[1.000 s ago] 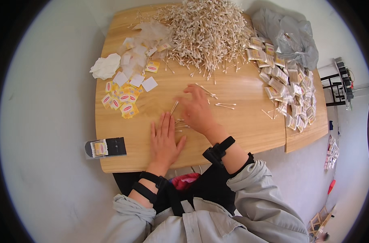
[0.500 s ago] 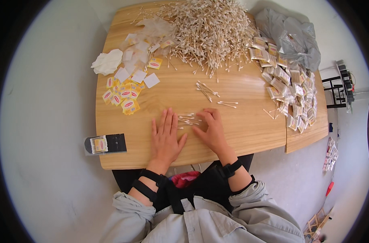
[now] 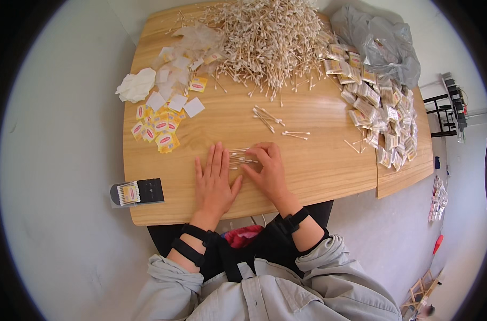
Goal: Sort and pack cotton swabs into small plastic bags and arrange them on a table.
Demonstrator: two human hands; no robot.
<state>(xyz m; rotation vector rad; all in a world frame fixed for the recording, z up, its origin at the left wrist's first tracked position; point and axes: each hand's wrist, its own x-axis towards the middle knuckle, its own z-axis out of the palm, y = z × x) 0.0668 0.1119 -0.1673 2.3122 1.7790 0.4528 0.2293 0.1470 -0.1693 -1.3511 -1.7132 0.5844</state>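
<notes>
1. two hands rest on the wooden tabletop, close side by side, with a small bunch of cotton swabs between their fingertips.
2. far to the left, a black card holder hangs over the tabletop's edge. above it lie yellow little packets, white paper squares and a crumpled white tissue.
3. the left hand lies flat, palm down, fingers straight and spread a bit. its grip is wide open and holds nothing; it works like a wall beside the swabs.
4. the right hand is curled a little, fingertips touching the swabs. its grip is loose and not closed around them.
5. to do this well, i think the right fingers should push the swabs gently against the left hand so their ends line up, and keep them flat so none roll away.
6. a few loose swabs lie just above the hands. the big swab pile sits at the back.
7. on the right are many filled clear packets and a grey plastic bag.
</notes>
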